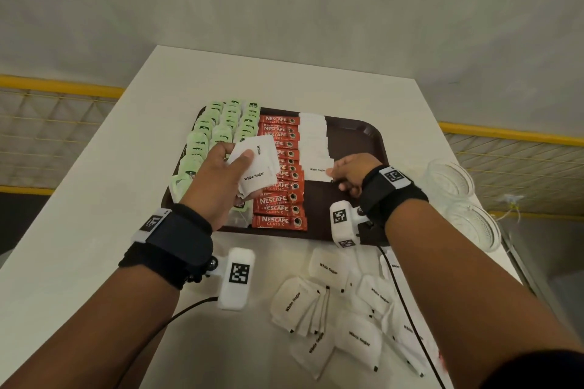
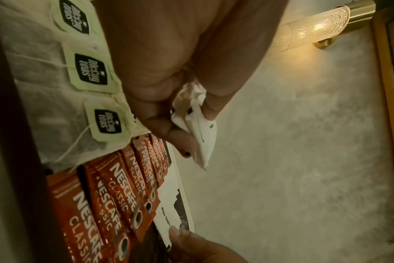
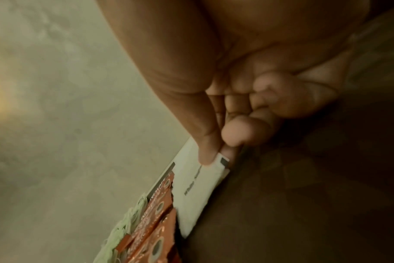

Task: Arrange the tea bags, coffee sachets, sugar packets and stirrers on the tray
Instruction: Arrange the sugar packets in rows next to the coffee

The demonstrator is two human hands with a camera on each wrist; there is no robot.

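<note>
Left hand [image 1: 221, 174] grips a small stack of White Sugar packets [image 1: 257, 167], held above the tea bags and Nescafe sachets, off the tray [image 1: 363, 133]. Right hand [image 1: 350, 172] pinches the right end of one sugar packet [image 1: 317, 171] lying at the near end of the sugar column [image 1: 313, 139] on the tray, just right of the sachets. Tea bags [image 1: 218, 136]: three columns at tray left, exact count unclear. Nescafe Classic sachets [image 1: 279, 186]: one overlapping column, about eleven. Loose sugar packets [image 1: 347, 309] lie on the table [image 1: 94, 230] before the tray, roughly ten. Two clear glass bowls [image 1: 455, 186] sit at table right.
</note>
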